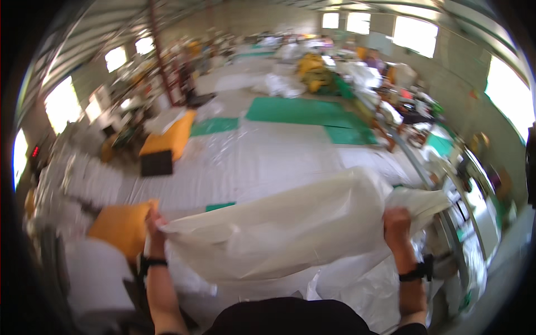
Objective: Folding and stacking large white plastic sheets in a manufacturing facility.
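A wide white plastic sheet (285, 226) hangs in the air across the front of me, stretched between my two hands and slightly blurred by motion. My left hand (154, 222) is closed on its left corner. Its right part is bunched in the fist of my right hand (397, 223), and a loose end sticks out beyond that hand to the right. Dark bands circle both my wrists. Below the sheet, more clear and white plastic (357, 285) lies close to my body.
A long table covered in white sheeting (279, 151) runs away from me. Green sheets (307, 113) lie across it. Orange pieces (170, 137) and a black square (157, 163) are at left. A metal rail (410, 151) edges the right side, with cluttered goods beyond. A yellow heap (315, 72) stands farther back.
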